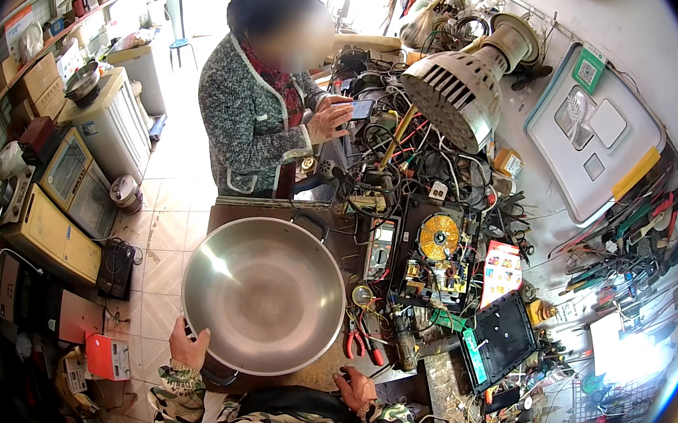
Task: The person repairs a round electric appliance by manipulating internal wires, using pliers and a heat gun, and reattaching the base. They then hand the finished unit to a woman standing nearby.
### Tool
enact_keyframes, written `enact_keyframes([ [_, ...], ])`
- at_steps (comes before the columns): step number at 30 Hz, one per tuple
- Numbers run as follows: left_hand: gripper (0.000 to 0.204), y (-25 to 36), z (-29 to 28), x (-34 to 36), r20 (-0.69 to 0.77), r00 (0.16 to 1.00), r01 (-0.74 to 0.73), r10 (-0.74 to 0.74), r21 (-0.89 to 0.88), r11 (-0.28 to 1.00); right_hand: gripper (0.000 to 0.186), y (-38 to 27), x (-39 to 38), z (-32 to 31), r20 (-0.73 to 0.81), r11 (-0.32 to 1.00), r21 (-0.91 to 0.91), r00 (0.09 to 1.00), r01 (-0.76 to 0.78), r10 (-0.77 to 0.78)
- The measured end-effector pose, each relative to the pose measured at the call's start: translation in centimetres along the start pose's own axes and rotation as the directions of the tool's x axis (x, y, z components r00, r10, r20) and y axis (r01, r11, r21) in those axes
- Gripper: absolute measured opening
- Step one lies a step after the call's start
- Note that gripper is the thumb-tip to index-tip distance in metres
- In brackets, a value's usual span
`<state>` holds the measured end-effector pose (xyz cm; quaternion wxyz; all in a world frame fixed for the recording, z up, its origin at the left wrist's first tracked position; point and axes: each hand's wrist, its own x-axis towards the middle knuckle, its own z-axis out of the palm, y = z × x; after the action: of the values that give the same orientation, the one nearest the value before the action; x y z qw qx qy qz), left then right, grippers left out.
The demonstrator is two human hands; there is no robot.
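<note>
Head view: a wide metal pan [264, 294] is apparently being steadied on the desk [231, 212], with its near-left rim touched by the left hand [190, 346].
How firmly the rim is held by the left fingers cannot be told; the right hand [356, 390] is rested near-right of the pan, fingers loosely spread, seemingly empty. For any lift, a second hold on the pan would be called for, it is judged. Right of the pan, red-handled pliers [355, 342], a multimeter [380, 249] and an opened circuit board [436, 279] are crowded together; beyond it, a phone [360, 110] is held by another person [253, 120]; left of it, tiled floor [163, 271] is seen.
</note>
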<state>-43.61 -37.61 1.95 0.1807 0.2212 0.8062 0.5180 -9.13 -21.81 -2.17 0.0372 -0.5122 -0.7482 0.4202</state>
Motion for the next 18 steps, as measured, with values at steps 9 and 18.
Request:
enact_keyframes([
  [9,0.039,-0.43,0.05,0.12,0.005,0.999,-0.033,0.033,0.012,0.999,0.049,0.35,0.09,0.06,-0.017,0.999,0.009,0.999,0.045,-0.045],
  [18,0.037,-0.53,0.06,0.02,-0.018,1.0,-0.021,0.021,0.013,1.0,0.049,0.16,0.16,0.14,0.009,0.999,0.009,0.999,0.031,-0.031],
])
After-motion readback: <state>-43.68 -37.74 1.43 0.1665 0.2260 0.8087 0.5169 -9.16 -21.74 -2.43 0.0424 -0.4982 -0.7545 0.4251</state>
